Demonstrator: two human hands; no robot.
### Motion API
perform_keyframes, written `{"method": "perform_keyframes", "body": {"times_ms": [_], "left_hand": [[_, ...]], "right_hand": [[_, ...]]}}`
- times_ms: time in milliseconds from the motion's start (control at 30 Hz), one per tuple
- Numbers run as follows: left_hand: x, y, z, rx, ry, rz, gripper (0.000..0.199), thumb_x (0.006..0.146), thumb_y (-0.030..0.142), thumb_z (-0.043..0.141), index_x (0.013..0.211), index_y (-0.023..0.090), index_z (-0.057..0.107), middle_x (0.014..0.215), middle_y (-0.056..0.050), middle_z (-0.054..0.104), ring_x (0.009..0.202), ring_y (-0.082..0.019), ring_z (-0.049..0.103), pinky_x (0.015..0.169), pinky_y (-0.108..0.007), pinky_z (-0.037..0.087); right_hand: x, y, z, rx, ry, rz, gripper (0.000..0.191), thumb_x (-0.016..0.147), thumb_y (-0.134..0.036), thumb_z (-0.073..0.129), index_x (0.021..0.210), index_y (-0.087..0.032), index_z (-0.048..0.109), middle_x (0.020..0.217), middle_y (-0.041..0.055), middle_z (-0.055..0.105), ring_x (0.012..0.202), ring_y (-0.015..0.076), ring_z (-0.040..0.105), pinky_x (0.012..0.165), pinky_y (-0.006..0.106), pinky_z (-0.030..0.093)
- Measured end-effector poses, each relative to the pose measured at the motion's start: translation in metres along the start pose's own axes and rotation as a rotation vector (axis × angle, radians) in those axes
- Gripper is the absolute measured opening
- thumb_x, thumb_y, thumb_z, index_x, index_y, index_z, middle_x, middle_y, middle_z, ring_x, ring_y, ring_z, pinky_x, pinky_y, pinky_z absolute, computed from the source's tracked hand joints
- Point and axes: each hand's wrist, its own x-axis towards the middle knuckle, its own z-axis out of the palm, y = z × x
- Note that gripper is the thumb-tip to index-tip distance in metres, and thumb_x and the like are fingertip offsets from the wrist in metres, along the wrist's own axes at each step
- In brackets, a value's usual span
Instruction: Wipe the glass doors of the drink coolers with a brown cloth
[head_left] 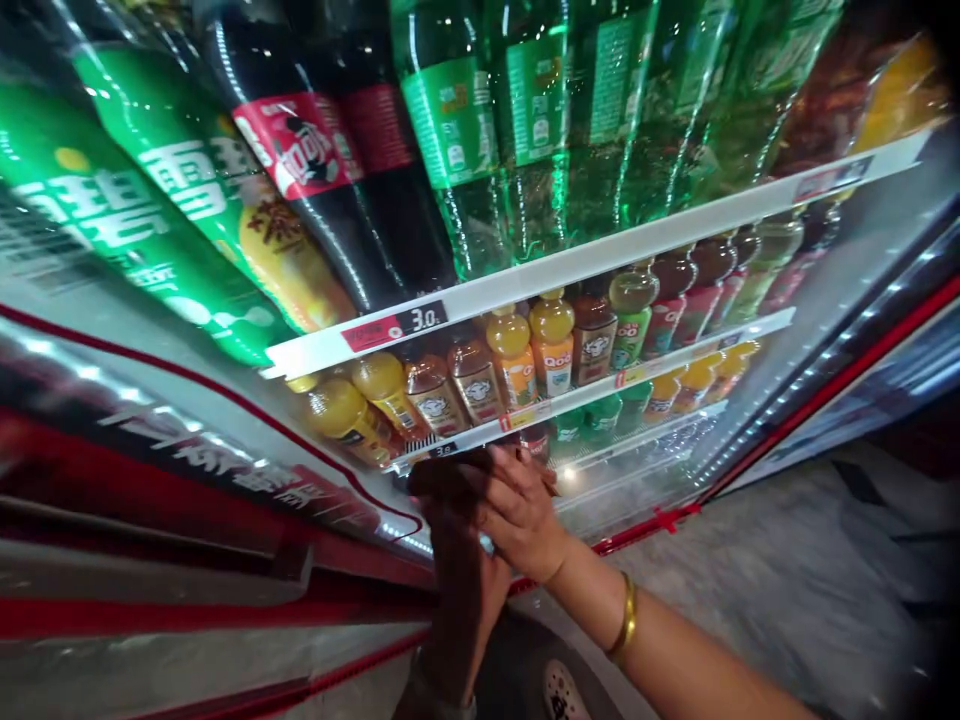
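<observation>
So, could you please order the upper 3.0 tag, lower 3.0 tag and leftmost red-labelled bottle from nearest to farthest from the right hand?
1. Lower 3.0 tag, just left of the right hand
2. Upper 3.0 tag, above it
3. Leftmost red-labelled bottle, top left

Cooler shelves (600, 262) carry upright bottled drinks (553, 345)

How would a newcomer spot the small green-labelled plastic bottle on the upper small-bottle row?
In the red-trimmed drinks cooler, find the long white shelf edge under the big bottles. Look just below its middle. The small green-labelled bottle stands between a brown-labelled bottle on its left and a red-labelled one on its right.
</observation>
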Motion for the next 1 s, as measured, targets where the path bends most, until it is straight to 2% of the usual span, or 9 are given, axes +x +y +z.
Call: {"method": "perform_keyframes", "body": {"times_ms": [100, 200, 333, 433, 500, 567, 700, 867, 1000], "left_hand": [[-0.003, -0.004, 0.006, 0.018, 0.091, 0.014, 0.088, 0.096, 0.028, 0.067, 0.171, 0.026, 0.02, 0.171, -0.023, 0.039, 0.152, -0.044, 0.05, 0.106, -0.071, 0.059], [-0.009, 0.019, 0.014, 0.08, 0.162, 0.034, 0.084, 0.101, 0.024, 0.059, 0.172, 0.022, 0.014, 0.17, -0.025, 0.04, 0.156, -0.042, 0.045, 0.104, -0.067, 0.062], [0.007, 0.068, 0.03, 0.166, 0.102, 0.09, 0.082, 0.099, 0.018, 0.06, 0.171, 0.011, 0.019, 0.17, -0.027, 0.039, 0.161, -0.04, 0.034, 0.113, -0.062, 0.059], [0.019, 0.086, 0.041, 0.2, 0.131, 0.032, 0.086, 0.096, 0.01, 0.058, 0.171, 0.008, 0.014, 0.173, -0.028, 0.032, 0.164, -0.039, 0.028, 0.12, -0.062, 0.053], [0.016, 0.088, 0.045, 0.193, 0.177, -0.003, 0.087, 0.096, 0.007, 0.053, 0.171, 0.009, 0.011, 0.176, -0.027, 0.025, 0.165, -0.037, 0.023, 0.121, -0.061, 0.052], [0.007, 0.09, 0.049, 0.162, 0.184, -0.011, 0.087, 0.097, 0.011, 0.053, 0.172, 0.009, 0.009, 0.177, -0.024, 0.021, 0.166, -0.035, 0.02, 0.119, -0.06, 0.055], [0.01, 0.103, 0.053, 0.124, 0.095, 0.088, 0.095, 0.092, 0.016, 0.061, 0.171, 0.009, 0.011, 0.178, -0.022, 0.02, 0.167, -0.036, 0.019, 0.12, -0.058, 0.054], [0.057, 0.116, 0.049, 0.079, 0.173, 0.286, 0.097, 0.088, 0.008, 0.061, 0.171, 0.007, 0.011, 0.181, -0.02, 0.006, 0.168, -0.035, 0.015, 0.13, -0.054, 0.041], [0.052, 0.105, 0.049, 0.1, 0.176, 0.279, 0.094, 0.085, 0.003, 0.059, 0.169, 0.007, 0.017, 0.181, -0.02, 0.011, 0.168, -0.032, 0.015, 0.136, -0.053, 0.026]], "right_hand": [[-0.009, 0.005, 0.001, 0.042, -0.002, -0.048, 0.023, 0.104, -0.022, 0.055, 0.116, -0.023, 0.075, 0.154, 0.0023, 0.061, 0.161, 0.0163, 0.032, 0.138, 0.04, 0.027], [-0.022, 0.026, -0.022, 0.093, -0.005, -0.093, 0.029, 0.106, -0.018, 0.047, 0.112, -0.024, 0.075, 0.154, -0.0006, 0.061, 0.16, 0.0114, 0.034, 0.136, 0.033, 0.028], [-0.021, 0.062, -0.052, 0.118, 0.011, -0.059, 0.033, 0.096, -0.006, 0.059, 0.119, -0.023, 0.074, 0.158, 0.0016, 0.057, 0.162, 0.0193, 0.032, 0.139, 0.044, 0.024], [-0.017, 0.072, -0.051, 0.118, 0.066, -0.053, 0.033, 0.095, -0.004, 0.06, 0.12, -0.021, 0.073, 0.165, 0.0048, 0.048, 0.162, 0.0239, 0.032, 0.138, 0.046, 0.028], [-0.022, 0.072, -0.046, 0.144, 0.077, -0.08, 0.026, 0.097, -0.006, 0.056, 0.112, -0.02, 0.073, 0.167, 0.0025, 0.046, 0.162, 0.0234, 0.031, 0.138, 0.044, 0.027], [-0.034, 0.074, -0.047, 0.168, 0.05, -0.112, 0.027, 0.099, -0.006, 0.052, 0.106, -0.022, 0.072, 0.161, -0.0009, 0.053, 0.162, 0.0204, 0.031, 0.138, 0.042, 0.026], [-0.051, 0.092, -0.065, 0.149, -0.032, -0.105, 0.033, 0.099, -0.008, 0.055, 0.12, -0.027, 0.071, 0.15, -0.0001, 0.064, 0.161, 0.016, 0.032, 0.137, 0.043, 0.029], [-0.027, 0.104, -0.072, 0.059, 0.157, 0.023, 0.052, 0.093, -0.012, 0.068, 0.139, -0.036, 0.064, 0.168, -0.0025, 0.044, 0.161, 0.0218, 0.034, 0.135, 0.047, 0.033], [-0.023, 0.096, -0.061, 0.042, 0.148, -0.039, 0.045, 0.094, -0.017, 0.067, 0.135, -0.034, 0.066, 0.172, -0.0053, 0.037, 0.163, 0.0231, 0.03, 0.138, 0.048, 0.026]]}}
